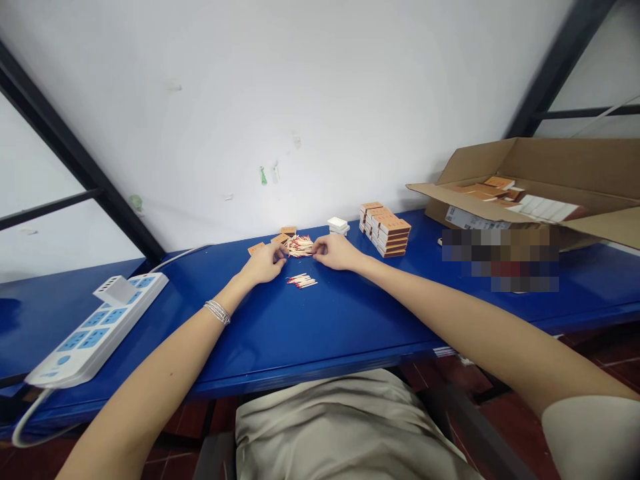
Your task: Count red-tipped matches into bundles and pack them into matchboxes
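Observation:
My left hand (265, 263) and my right hand (337, 252) rest on the blue table (320, 320), one at each side of a pile of red-tipped matches (300, 245). The fingers of both hands are curled and pinched at the edges of that pile; whether they hold matches is too small to see. A smaller bunch of matches (301, 281) lies just in front of the hands. Flat orange matchboxes (280, 237) lie behind the pile. My left wrist wears a silver bracelet (218, 311).
A stack of orange matchboxes (387, 230) stands right of my hands, small white boxes (339, 225) beside it. An open cardboard carton (540, 190) with more boxes sits at the far right. A white and blue power strip (97, 327) lies at the left.

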